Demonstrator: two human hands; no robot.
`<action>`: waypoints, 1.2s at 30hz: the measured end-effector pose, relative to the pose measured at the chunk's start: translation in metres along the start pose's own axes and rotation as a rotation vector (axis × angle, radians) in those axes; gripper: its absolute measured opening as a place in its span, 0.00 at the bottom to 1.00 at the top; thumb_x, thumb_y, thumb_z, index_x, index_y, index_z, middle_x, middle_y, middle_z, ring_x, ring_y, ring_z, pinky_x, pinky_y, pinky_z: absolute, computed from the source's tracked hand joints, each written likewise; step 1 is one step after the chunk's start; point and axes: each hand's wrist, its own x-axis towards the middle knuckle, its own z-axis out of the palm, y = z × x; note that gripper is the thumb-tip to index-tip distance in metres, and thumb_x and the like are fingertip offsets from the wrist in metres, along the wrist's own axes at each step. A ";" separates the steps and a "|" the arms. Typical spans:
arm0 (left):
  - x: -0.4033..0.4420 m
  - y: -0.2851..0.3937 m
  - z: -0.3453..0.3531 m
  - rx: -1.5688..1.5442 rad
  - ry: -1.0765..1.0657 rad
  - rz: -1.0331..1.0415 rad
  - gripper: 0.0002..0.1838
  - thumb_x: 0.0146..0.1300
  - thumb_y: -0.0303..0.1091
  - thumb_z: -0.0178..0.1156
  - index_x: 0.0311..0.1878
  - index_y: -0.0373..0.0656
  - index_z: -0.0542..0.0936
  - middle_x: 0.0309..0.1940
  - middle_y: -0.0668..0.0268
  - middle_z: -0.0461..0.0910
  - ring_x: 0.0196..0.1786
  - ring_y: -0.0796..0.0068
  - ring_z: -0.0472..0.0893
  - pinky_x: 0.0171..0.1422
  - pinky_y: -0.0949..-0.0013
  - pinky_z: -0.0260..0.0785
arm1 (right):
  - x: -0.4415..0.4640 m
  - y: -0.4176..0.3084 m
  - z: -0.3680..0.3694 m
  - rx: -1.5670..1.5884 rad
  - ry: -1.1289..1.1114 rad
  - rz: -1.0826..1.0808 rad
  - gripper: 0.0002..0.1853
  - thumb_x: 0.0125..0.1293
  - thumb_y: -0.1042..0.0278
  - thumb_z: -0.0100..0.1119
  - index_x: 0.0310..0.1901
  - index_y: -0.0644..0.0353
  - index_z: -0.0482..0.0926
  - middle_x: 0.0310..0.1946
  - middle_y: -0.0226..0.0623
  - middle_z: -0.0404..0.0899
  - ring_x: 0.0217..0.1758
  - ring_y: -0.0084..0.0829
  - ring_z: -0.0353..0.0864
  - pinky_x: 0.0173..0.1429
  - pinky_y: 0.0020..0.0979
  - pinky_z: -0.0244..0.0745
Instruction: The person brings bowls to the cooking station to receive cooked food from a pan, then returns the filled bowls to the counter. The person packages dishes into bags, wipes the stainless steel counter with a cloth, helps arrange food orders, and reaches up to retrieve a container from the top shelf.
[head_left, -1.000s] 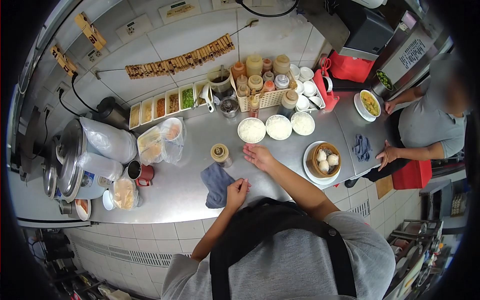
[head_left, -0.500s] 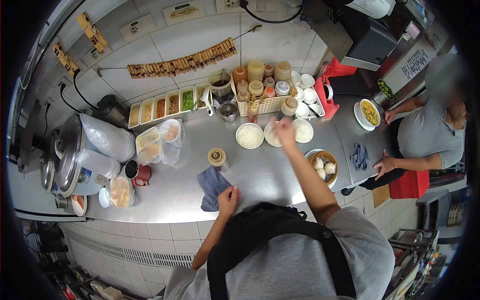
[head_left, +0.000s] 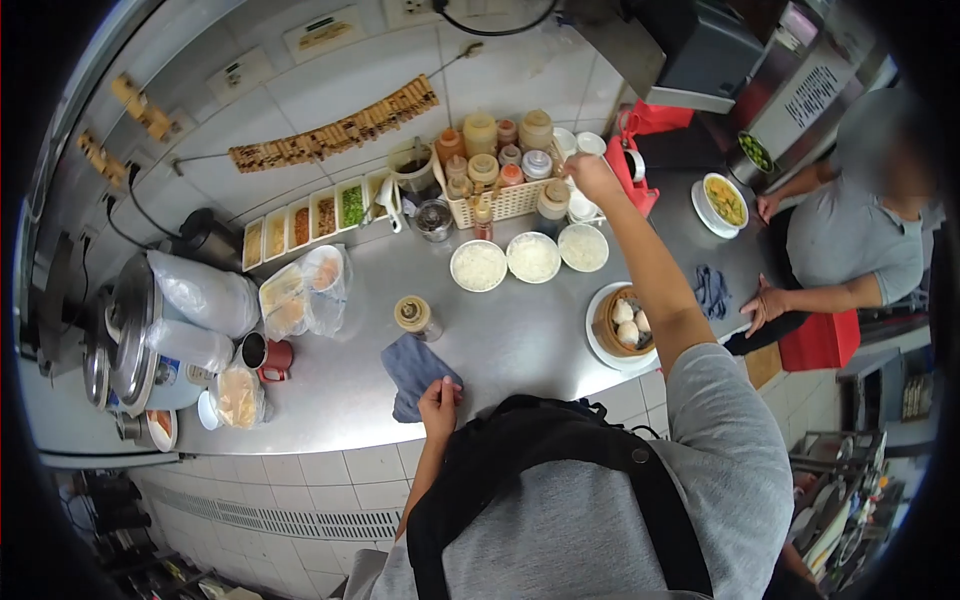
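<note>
Over the small white dishes [head_left: 583,206] beside the condiment basket, my right hand [head_left: 592,178] reaches down with its fingers closed; what they hold, if anything, is hidden. My left hand [head_left: 438,405] is curled at the edge of a folded blue-grey cloth [head_left: 420,372] near the counter's front, and its grip is unclear. Left to right stand a rice bowl [head_left: 478,265], a second rice bowl [head_left: 533,257] and a third rice bowl [head_left: 583,247]. Under my right forearm, a bamboo steamer [head_left: 606,330] with white buns rests on a white plate [head_left: 597,350].
A basket [head_left: 500,207] of sauce bottles stands behind the bowls. One bottle [head_left: 415,315] stands behind the cloth. Topping trays [head_left: 325,215] line the wall, with bagged food [head_left: 305,290] before them. At right, a co-worker's hand [head_left: 768,305] rests near a soup bowl [head_left: 722,203].
My right hand has moved from above the rice bowls, away and to the right, to the small white dishes. My left hand stays by the cloth. The whole view has shifted slightly.
</note>
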 end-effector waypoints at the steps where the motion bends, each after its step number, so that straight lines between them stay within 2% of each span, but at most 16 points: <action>1: 0.001 0.000 0.001 0.005 -0.016 0.000 0.18 0.64 0.39 0.49 0.23 0.36 0.76 0.13 0.69 0.71 0.19 0.84 0.69 0.24 0.79 0.60 | -0.014 0.006 -0.012 0.048 0.184 -0.042 0.06 0.50 0.73 0.54 0.30 0.62 0.79 0.30 0.47 0.77 0.36 0.44 0.76 0.41 0.37 0.71; 3: 0.003 0.001 0.005 0.004 -0.058 -0.017 0.18 0.64 0.39 0.49 0.23 0.36 0.75 0.13 0.69 0.71 0.19 0.84 0.69 0.24 0.79 0.60 | -0.048 0.017 -0.038 0.128 0.512 -0.043 0.05 0.52 0.74 0.53 0.30 0.62 0.78 0.30 0.47 0.77 0.35 0.44 0.77 0.39 0.37 0.71; 4: 0.002 0.001 0.007 0.002 -0.079 -0.032 0.18 0.64 0.39 0.49 0.23 0.36 0.75 0.14 0.69 0.71 0.19 0.85 0.69 0.24 0.79 0.60 | -0.066 0.032 -0.047 0.118 0.570 0.025 0.06 0.55 0.72 0.53 0.30 0.63 0.78 0.28 0.47 0.77 0.32 0.44 0.78 0.36 0.36 0.71; 6: 0.006 -0.005 0.012 -0.001 -0.123 -0.061 0.18 0.64 0.39 0.49 0.23 0.36 0.75 0.14 0.69 0.71 0.19 0.85 0.68 0.24 0.79 0.60 | -0.116 0.053 -0.069 0.316 0.547 0.376 0.07 0.55 0.69 0.55 0.30 0.64 0.78 0.26 0.47 0.78 0.29 0.42 0.79 0.33 0.35 0.71; 8: 0.012 -0.002 0.019 0.076 -0.228 -0.047 0.18 0.64 0.39 0.49 0.23 0.36 0.75 0.14 0.69 0.71 0.19 0.85 0.68 0.24 0.79 0.61 | -0.175 0.101 -0.068 0.159 0.437 0.496 0.08 0.55 0.69 0.56 0.23 0.63 0.78 0.14 0.35 0.75 0.16 0.22 0.72 0.24 0.27 0.67; 10: 0.018 0.004 0.031 0.076 -0.299 -0.029 0.18 0.64 0.39 0.49 0.23 0.36 0.75 0.14 0.69 0.71 0.19 0.85 0.68 0.24 0.79 0.61 | -0.241 0.138 -0.049 0.104 0.211 0.652 0.10 0.54 0.67 0.57 0.19 0.62 0.77 0.11 0.32 0.73 0.14 0.21 0.70 0.21 0.26 0.65; 14: 0.033 0.014 0.058 0.085 -0.421 -0.018 0.18 0.64 0.39 0.49 0.24 0.36 0.75 0.15 0.70 0.72 0.20 0.86 0.69 0.25 0.80 0.62 | -0.335 0.154 0.016 0.374 -0.008 0.927 0.10 0.52 0.67 0.60 0.18 0.61 0.77 0.13 0.32 0.75 0.13 0.21 0.71 0.21 0.24 0.68; 19: 0.050 0.003 0.093 0.038 -0.632 -0.066 0.16 0.64 0.39 0.49 0.28 0.37 0.75 0.19 0.67 0.74 0.21 0.84 0.70 0.25 0.79 0.64 | -0.363 0.115 0.035 0.906 0.100 1.162 0.15 0.52 0.58 0.63 0.24 0.64 0.77 0.17 0.34 0.76 0.18 0.23 0.75 0.23 0.22 0.72; 22: 0.055 -0.004 0.126 0.031 -0.737 -0.163 0.14 0.65 0.40 0.47 0.34 0.37 0.74 0.23 0.64 0.76 0.22 0.81 0.73 0.27 0.78 0.67 | -0.355 0.099 0.016 0.834 0.111 1.311 0.17 0.53 0.56 0.61 0.27 0.65 0.77 0.17 0.33 0.75 0.20 0.24 0.76 0.23 0.22 0.72; 24: 0.053 -0.008 0.155 0.023 -0.768 -0.241 0.14 0.66 0.40 0.45 0.38 0.37 0.73 0.25 0.63 0.76 0.22 0.79 0.75 0.28 0.77 0.70 | -0.351 0.120 0.013 0.681 0.098 1.308 0.18 0.55 0.54 0.59 0.29 0.64 0.77 0.17 0.33 0.76 0.19 0.24 0.76 0.23 0.24 0.72; 26: 0.054 -0.014 0.182 -0.126 -0.735 -0.394 0.15 0.66 0.41 0.44 0.43 0.38 0.71 0.27 0.61 0.77 0.23 0.76 0.76 0.30 0.73 0.74 | -0.342 0.139 0.010 0.533 0.237 1.221 0.18 0.55 0.53 0.59 0.29 0.63 0.77 0.17 0.32 0.76 0.19 0.23 0.76 0.22 0.25 0.71; 30: 0.054 -0.014 0.230 -0.150 -0.624 -0.434 0.14 0.65 0.40 0.45 0.41 0.38 0.72 0.26 0.61 0.76 0.22 0.76 0.76 0.28 0.72 0.75 | -0.313 0.177 -0.007 0.570 0.301 1.135 0.16 0.57 0.56 0.57 0.27 0.63 0.76 0.16 0.32 0.75 0.17 0.21 0.73 0.21 0.24 0.68; 31: 0.055 -0.020 0.238 -0.102 -0.599 -0.385 0.13 0.65 0.39 0.47 0.41 0.37 0.72 0.24 0.62 0.75 0.21 0.77 0.76 0.25 0.72 0.74 | -0.311 0.194 -0.002 0.602 0.331 1.081 0.17 0.55 0.55 0.59 0.24 0.64 0.77 0.15 0.36 0.76 0.19 0.25 0.75 0.27 0.28 0.69; 34: 0.048 -0.020 0.257 0.017 -0.478 -0.251 0.09 0.63 0.34 0.50 0.37 0.37 0.72 0.21 0.64 0.73 0.19 0.78 0.74 0.20 0.73 0.74 | -0.305 0.230 0.001 0.551 0.317 0.950 0.15 0.54 0.56 0.58 0.25 0.63 0.78 0.16 0.38 0.76 0.20 0.30 0.76 0.28 0.30 0.70; 35: 0.046 -0.014 0.259 0.062 -0.467 -0.273 0.08 0.64 0.34 0.49 0.35 0.39 0.71 0.20 0.65 0.73 0.17 0.79 0.74 0.19 0.74 0.74 | -0.306 0.239 -0.002 0.269 0.265 0.816 0.14 0.54 0.57 0.58 0.27 0.62 0.78 0.18 0.39 0.76 0.21 0.36 0.76 0.30 0.33 0.71; 36: 0.044 -0.009 0.262 0.109 -0.456 -0.294 0.07 0.64 0.34 0.47 0.33 0.41 0.70 0.19 0.66 0.74 0.16 0.80 0.74 0.19 0.75 0.73 | -0.306 0.239 -0.006 0.261 0.293 0.778 0.13 0.53 0.57 0.58 0.30 0.60 0.78 0.23 0.41 0.77 0.26 0.39 0.76 0.33 0.34 0.71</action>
